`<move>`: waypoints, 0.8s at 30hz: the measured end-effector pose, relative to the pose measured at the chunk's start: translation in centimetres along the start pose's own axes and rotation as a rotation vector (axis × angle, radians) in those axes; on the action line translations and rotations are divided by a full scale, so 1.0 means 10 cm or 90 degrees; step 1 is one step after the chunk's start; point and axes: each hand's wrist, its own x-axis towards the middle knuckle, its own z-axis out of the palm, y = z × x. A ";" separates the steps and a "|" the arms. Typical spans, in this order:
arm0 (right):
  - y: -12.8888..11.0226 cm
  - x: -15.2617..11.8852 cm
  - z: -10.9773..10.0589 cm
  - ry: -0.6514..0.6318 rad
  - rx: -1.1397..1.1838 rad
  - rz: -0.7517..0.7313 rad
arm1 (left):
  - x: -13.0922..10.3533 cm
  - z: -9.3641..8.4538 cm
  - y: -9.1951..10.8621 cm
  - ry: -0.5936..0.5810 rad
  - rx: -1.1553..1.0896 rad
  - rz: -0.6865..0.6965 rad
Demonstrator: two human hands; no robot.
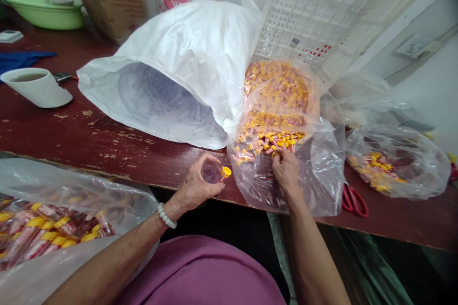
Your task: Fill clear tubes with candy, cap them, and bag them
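Observation:
My left hand (200, 178) is curled around clear plastic tubes (211, 171), their open ends toward me. One small tube with a yellow cap (225, 172) sticks out between its thumb and fingertips. My right hand (286, 169) is inside the mouth of a clear plastic bag (322, 152), fingers pinched at the near edge of a heap of small pink-and-yellow capped pieces (282, 138). A bit of yellow shows at its fingertips. Left of this bag, a large white sack (200, 33) lies open toward me with many clear empty tubes (171, 100) inside.
A bag of filled yellow-capped tubes (50, 228) is at lower left. Red-handled scissors (354, 200) and a smaller clear bag of pieces (397, 162) lie at right. A white crate (315, 14) stands behind. A white cup (36, 88) and green basin (46, 14) are at left.

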 end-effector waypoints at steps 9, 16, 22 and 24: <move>-0.79 -0.75 -0.46 -0.427 0.674 0.031 | 0.00 0.03 -0.07 -0.031 0.215 0.132; -0.87 -0.82 -0.40 -0.370 0.543 -0.077 | -0.05 0.00 -0.02 -0.049 0.221 0.112; -0.97 -0.89 0.04 -0.018 0.326 -0.224 | 0.13 0.48 -0.19 0.081 -0.083 -0.102; -0.92 -0.88 0.23 0.090 0.312 -0.218 | 0.21 0.69 -0.26 0.141 -0.125 -0.144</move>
